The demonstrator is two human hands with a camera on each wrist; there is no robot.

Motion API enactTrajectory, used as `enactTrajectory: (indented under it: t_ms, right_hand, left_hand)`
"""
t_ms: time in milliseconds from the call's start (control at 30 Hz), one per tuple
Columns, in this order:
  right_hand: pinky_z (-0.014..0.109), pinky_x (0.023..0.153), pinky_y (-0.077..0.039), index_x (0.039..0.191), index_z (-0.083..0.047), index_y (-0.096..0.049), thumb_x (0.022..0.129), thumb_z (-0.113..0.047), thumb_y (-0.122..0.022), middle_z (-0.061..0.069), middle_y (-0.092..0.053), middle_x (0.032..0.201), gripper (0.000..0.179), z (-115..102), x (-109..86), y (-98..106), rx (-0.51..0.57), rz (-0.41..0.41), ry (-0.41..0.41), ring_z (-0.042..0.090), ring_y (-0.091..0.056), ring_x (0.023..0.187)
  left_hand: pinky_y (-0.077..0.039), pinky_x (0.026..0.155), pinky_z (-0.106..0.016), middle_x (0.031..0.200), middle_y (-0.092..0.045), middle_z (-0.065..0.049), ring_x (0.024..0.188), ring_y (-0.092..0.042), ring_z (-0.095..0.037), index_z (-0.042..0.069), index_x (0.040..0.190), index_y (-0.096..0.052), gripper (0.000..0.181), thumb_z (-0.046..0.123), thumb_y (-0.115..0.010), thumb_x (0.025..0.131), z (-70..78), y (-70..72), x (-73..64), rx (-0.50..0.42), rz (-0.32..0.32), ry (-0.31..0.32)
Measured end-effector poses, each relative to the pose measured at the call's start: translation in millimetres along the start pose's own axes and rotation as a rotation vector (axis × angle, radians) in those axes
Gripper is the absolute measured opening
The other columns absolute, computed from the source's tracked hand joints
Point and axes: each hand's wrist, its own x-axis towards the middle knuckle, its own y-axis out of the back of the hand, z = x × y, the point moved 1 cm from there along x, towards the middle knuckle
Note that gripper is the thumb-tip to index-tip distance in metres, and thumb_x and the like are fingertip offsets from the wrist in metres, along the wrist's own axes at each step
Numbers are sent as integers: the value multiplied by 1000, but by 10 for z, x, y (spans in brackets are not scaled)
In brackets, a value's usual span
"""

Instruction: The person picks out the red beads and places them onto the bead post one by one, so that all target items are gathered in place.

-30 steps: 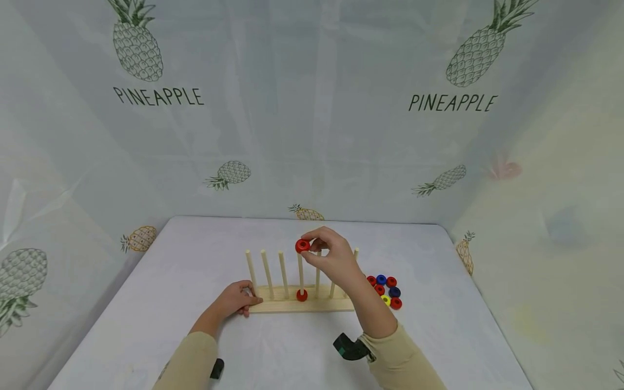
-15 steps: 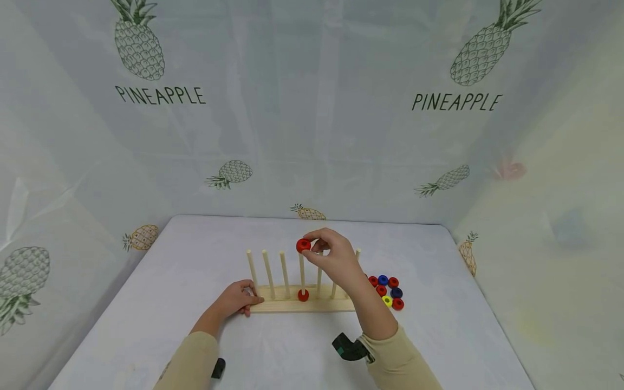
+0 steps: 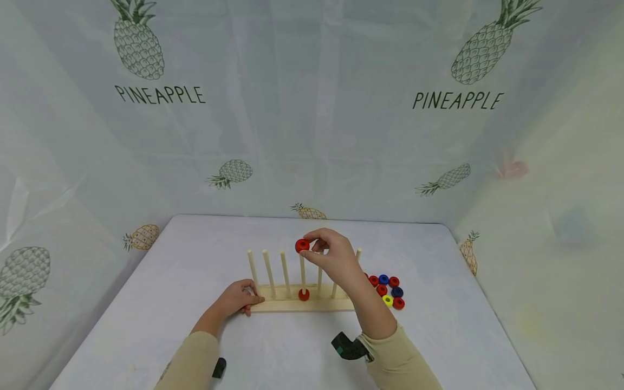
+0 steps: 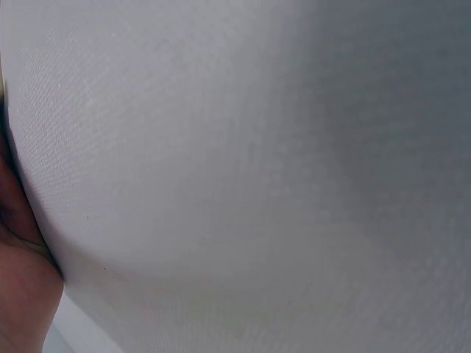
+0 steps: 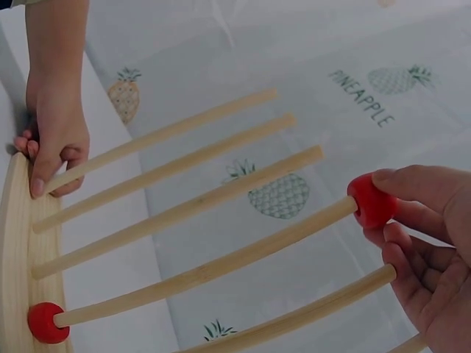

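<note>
My right hand [image 3: 335, 261] pinches a red bead [image 3: 302, 246] between thumb and fingers. In the right wrist view this bead [image 5: 372, 202] is at the tip of a wooden peg [image 5: 221, 268]. Another red bead [image 3: 304, 295] sits at the foot of that same peg, on the base of the wooden peg rack [image 3: 292, 306]. My left hand [image 3: 238, 298] grips the left end of the rack, its thumb on top of the base. Three bare pegs stand between my left hand and the beaded peg. My right hand and forearm partly hide the pegs further right.
Several loose beads lie to the right of the rack, among them a blue bead [image 3: 383, 279], a yellow bead [image 3: 387, 301] and a red bead [image 3: 398, 303]. A white cloth covers the table [image 3: 195, 254]. Behind it hangs a pineapple-print curtain [image 3: 312, 135].
Both hands keep nearly the same pose. The red bead stays at the peg's top, with barely any shift; the whole view has moved slightly.
</note>
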Motion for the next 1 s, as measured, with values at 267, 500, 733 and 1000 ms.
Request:
enactTrajectory:
  t_ms: [267, 500, 733, 1000]
  right_hand:
    - [32, 68, -50, 107, -12, -70, 82, -12, -80, -5, -61, 85, 27, 5, 14, -9, -15, -3, -7, 15, -58, 80]
    - [32, 68, -50, 105, -13, -70, 82, -13, -81, -5, -62, 85, 26, 8, 20, -7, -7, -14, -20, 15, -58, 80]
    - [32, 66, -49, 104, -13, -70, 82, -13, -81, -1, -63, 88, 25, -6, 22, 1, -26, -30, -11, 16, -57, 80]
    - [32, 66, -49, 102, -12, -70, 82, -12, -81, -4, -60, 84, 23, -2, 25, 5, -44, -46, 3, 16, -56, 81]
  left_hand:
    - [-40, 44, -24, 52, -57, -4, 45, -59, -17, 4, 90, -58, 26, 21, -77, 86, 0, 1, 2, -20, -4, 4]
    - [-40, 44, -24, 52, -56, -4, 44, -58, -17, 4, 90, -58, 26, 21, -77, 86, 28, -6, -16, -19, 6, 7]
    - [-40, 44, -25, 52, -57, -4, 45, -58, -16, 4, 90, -57, 26, 21, -77, 86, 29, -9, -11, -16, 9, -6]
    - [-41, 45, -24, 52, -57, -4, 45, -58, -15, 4, 91, -58, 26, 21, -77, 87, 24, -7, -3, -16, 6, 6]
